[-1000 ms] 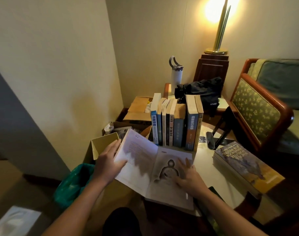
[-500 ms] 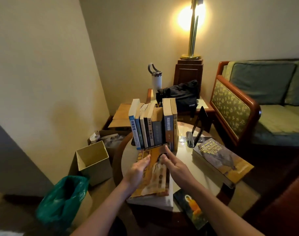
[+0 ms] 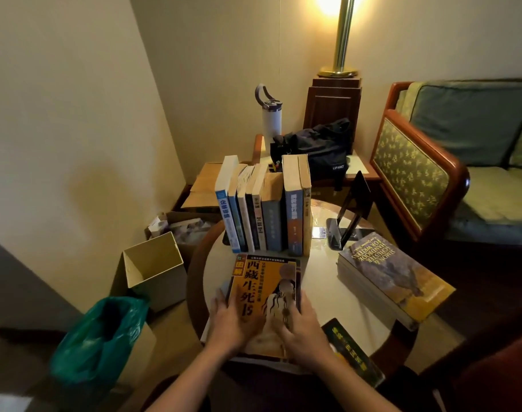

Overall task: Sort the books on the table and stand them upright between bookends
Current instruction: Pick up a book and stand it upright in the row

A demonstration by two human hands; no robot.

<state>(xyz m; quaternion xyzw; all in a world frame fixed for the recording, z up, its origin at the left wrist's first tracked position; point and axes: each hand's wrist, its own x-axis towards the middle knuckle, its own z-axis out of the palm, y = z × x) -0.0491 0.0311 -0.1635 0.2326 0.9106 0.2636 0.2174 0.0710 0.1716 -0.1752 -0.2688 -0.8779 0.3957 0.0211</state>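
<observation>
Plain cream walls (image 3: 75, 114) meet in a corner where a lit brass floor lamp (image 3: 341, 37) stands on a dark wooden pedestal (image 3: 332, 102). At right, a wood-framed sofa (image 3: 474, 162) (green cushions, patterned arm panel).

A closed book (image 3: 265, 289) lies before the upright row (image 3: 262, 209); bookend (image 3: 347, 215) right.

**Body check: bare hands, bare forearms**

I see two bare forearms coming in from the bottom edge, no sleeves visible up to where the frame cuts them off. Left hand (image 3: 233, 324) and right hand (image 3: 303, 330) are both ungloved. I can't spot any rings, watch or wristband on either one. Fingernails are short and plain. Lighting is dim and warm, so I can't resolve finer detail.
</observation>
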